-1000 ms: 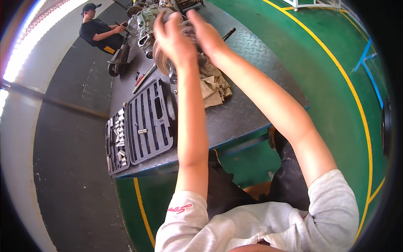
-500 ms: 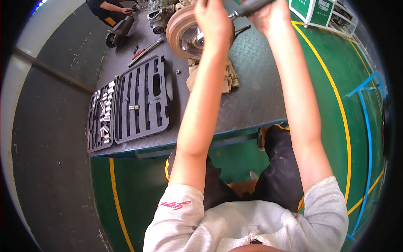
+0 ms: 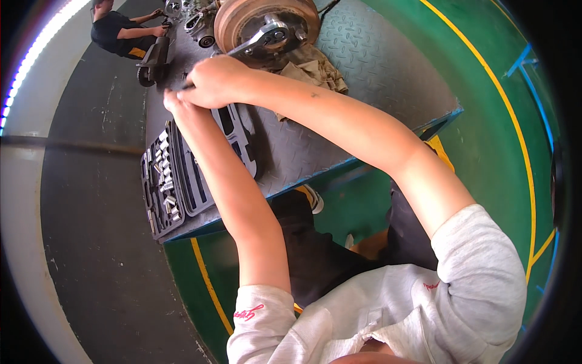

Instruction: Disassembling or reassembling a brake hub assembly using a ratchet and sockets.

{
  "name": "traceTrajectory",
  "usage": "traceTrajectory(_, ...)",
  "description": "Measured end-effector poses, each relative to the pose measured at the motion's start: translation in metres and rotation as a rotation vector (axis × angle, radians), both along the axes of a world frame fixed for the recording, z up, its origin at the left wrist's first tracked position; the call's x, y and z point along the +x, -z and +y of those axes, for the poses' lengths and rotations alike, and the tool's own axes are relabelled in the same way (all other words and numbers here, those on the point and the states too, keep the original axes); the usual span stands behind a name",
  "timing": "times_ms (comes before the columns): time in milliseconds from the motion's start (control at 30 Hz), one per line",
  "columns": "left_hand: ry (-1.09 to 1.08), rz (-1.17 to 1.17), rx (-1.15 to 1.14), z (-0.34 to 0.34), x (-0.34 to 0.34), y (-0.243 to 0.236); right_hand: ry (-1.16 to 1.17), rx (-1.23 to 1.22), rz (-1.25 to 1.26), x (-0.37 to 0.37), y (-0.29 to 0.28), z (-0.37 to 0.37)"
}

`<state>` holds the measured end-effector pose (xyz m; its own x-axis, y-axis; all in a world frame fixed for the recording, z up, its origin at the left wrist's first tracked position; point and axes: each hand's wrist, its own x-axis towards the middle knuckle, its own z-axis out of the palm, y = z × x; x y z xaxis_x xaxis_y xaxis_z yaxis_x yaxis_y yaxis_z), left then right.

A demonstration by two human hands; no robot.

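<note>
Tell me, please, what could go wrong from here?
The ratchet might slip off the drum, sending the right hand and left hand toward the open case. The drum might also turn or shift if pushed hard; no clamp is visible on it.

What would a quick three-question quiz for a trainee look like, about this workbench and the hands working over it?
1. Which of the camera wearer's hands is nearer the head of the ratchet wrench?
2. True or false: the socket case is closed.
3. Fill in: a crumpled brown ____ lies beside the rusty disc.

Key:
1. The right hand.
2. False; the socket case lies open.
3. Cloth.
</note>
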<state>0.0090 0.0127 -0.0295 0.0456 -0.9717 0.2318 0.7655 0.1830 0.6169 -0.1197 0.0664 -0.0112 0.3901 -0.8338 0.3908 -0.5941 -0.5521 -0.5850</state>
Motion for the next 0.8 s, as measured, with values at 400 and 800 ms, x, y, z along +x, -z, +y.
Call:
traceTrajectory(400,-0.267,-0.159,-0.162,0.032,-0.107,-0.088,0.005,0.018,-0.617,-0.142,-0.042,0.022)
traceTrajectory(800,-0.298,-1.784,-0.48,0.083,-0.312,-0.014,0.097,0.573,-1.61,-0.239,0.033,-0.024)
